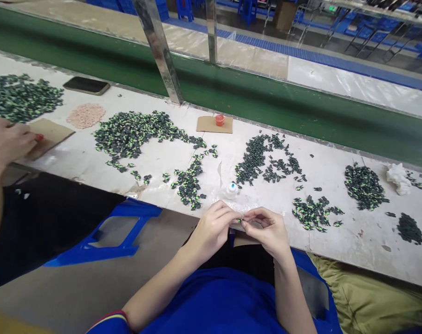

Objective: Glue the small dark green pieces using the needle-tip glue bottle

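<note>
My left hand [212, 228] and my right hand [266, 229] meet at the near edge of the white table [336, 250], fingertips pinched together on a tiny dark green piece [239, 220]. Both hands are closed in a pinch. Just beyond them stands a small white bottle with a blue tip [232, 189]. Heaps of small dark green and bright green pieces lie around: one left of the bottle [188, 183], one behind it [262, 160], one to my right [313, 212].
Another person's hand [7, 141] rests at the far left by a cardboard piece [50, 134]. A phone [86, 85], a pink heap [86, 115], a red cap on cardboard [219, 120], crumpled tissue [399, 177], a blue stool [109, 234], a green conveyor belt [266, 106].
</note>
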